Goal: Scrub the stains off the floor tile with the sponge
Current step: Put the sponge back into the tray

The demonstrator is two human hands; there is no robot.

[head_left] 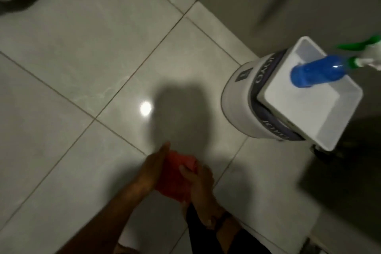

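Note:
A red sponge point(176, 173) is held between both hands, low in the middle of the view, above the glossy grey floor tile point(123, 57). My left hand point(151, 168) presses flat against its left side. My right hand point(198, 181) wraps its right side, thumb on top. The sponge's lower part is hidden by the fingers. The picture is blurred and dim, and I cannot make out stains on the tile. A shadow of the hands falls on the tile just beyond them.
A white bucket point(241, 105) stands at the right with a white rectangular tub point(329, 130) on it. A blue spray bottle point(317, 72) with a green and white trigger lies in the tub. Grey wall behind. A dark object sits at top left.

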